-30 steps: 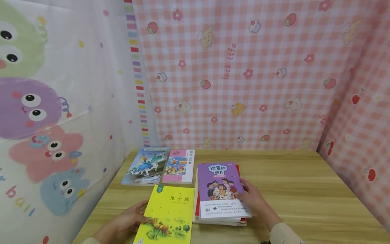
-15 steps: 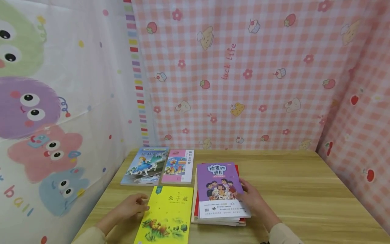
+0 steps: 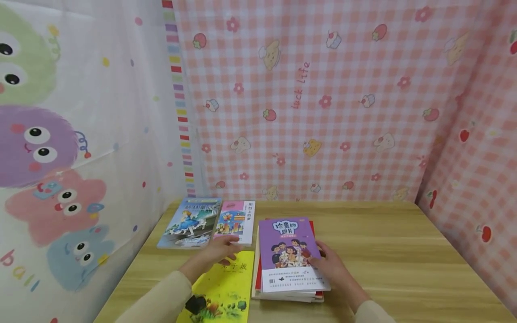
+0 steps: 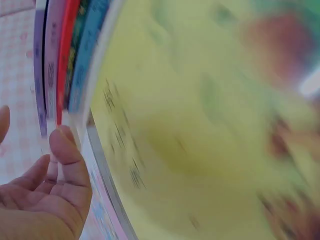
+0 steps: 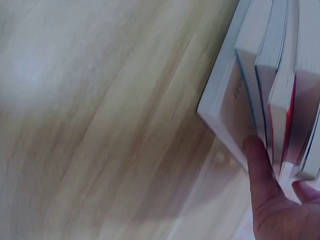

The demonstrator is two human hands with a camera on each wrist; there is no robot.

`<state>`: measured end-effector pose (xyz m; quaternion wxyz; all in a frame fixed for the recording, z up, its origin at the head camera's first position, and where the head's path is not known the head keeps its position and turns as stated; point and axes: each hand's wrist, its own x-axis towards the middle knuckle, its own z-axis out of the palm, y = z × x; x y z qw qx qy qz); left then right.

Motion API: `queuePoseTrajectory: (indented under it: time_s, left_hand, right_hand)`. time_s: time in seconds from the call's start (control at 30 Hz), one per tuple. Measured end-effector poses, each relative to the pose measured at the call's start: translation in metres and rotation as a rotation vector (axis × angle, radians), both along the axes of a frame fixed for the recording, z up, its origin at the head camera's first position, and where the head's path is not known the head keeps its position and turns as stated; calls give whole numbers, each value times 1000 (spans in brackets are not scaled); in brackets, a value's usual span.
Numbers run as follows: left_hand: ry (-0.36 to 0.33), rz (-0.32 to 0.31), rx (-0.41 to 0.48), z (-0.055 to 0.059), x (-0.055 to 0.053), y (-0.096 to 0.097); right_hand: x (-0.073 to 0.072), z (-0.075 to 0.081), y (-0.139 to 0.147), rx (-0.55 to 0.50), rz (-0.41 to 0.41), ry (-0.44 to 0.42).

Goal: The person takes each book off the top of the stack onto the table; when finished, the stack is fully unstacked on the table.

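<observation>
My left hand (image 3: 216, 255) hovers over the upper part of a yellow picture book (image 3: 226, 287), its fingers loosely bent and holding nothing. In the left wrist view its thumb and fingers (image 4: 67, 150) are spread close to the spines of the book stack (image 4: 62, 65). My right hand (image 3: 331, 264) grips the right edge of that stack, thumb at the purple book (image 3: 288, 251) on top. In the right wrist view, one finger (image 5: 260, 165) lies against the page edges of the lower books (image 5: 255, 85).
A blue storybook (image 3: 187, 224) and a pink-and-white book (image 3: 232, 220) lie side by side at the back left of the wooden table (image 3: 375, 251). A pink checked cloth (image 3: 315, 89) hangs behind, and a white cartoon cloth (image 3: 125, 112) hangs at the left.
My left hand has let go of the yellow book's left edge and moved right and up across it. The right hand stays at the stack.
</observation>
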<state>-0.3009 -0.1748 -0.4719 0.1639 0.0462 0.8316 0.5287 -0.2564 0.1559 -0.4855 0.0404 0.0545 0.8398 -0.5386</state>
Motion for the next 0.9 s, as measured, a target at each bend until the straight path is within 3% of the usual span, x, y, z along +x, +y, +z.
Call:
queuePoseTrajectory:
  time_s: [0.17, 0.33, 0.47, 0.6, 0.9]
  left_hand:
    - [-84, -51, 29, -4, -9, 29]
    - [-116, -80, 46, -9, -13, 40]
    - [-112, -120, 139, -9, -15, 39]
    - [-94, -92, 215, -8, -16, 32]
    - [-134, -93, 283, -8, -13, 29]
  right_hand:
    - [4, 3, -2, 46, -8, 24]
    - [3, 5, -2, 82, -17, 1]
    - [3, 4, -2, 68, -5, 46]
    - [6, 1, -2, 46, 14, 83]
    - [-1, -1, -7, 91, 3, 6]
